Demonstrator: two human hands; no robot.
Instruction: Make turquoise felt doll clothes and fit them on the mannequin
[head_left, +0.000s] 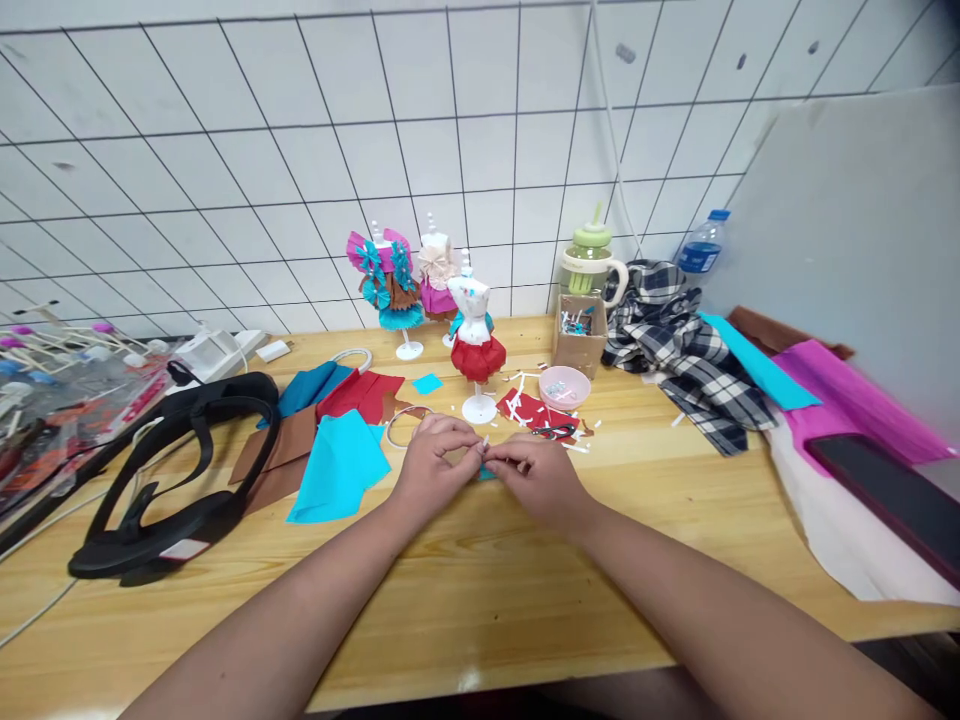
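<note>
My left hand (439, 462) and my right hand (546, 474) meet low over the wooden table, thumbs and fingers pinched together. Between their fingertips is a small piece of teal paper (487, 473), partly hidden by the fingers, and a tiny white bit (485, 441) pokes up above it. Just beyond the hands stands a small white dress form (473, 318) on a round base, wearing a puffy red paper skirt (478, 358). Black-handled scissors (555, 432) lie past my right hand, on red paper (536, 408) strewn with white strips.
Sheets of bright blue (337, 468), brown (281, 455) and red paper lie left, beside a black headset (259, 400). Dressed forms (390, 290) stand behind. A pink bowl (564, 388), cardboard box (579, 340), jug (589, 262), plaid cloth (667, 330) and phone (885, 495) are right.
</note>
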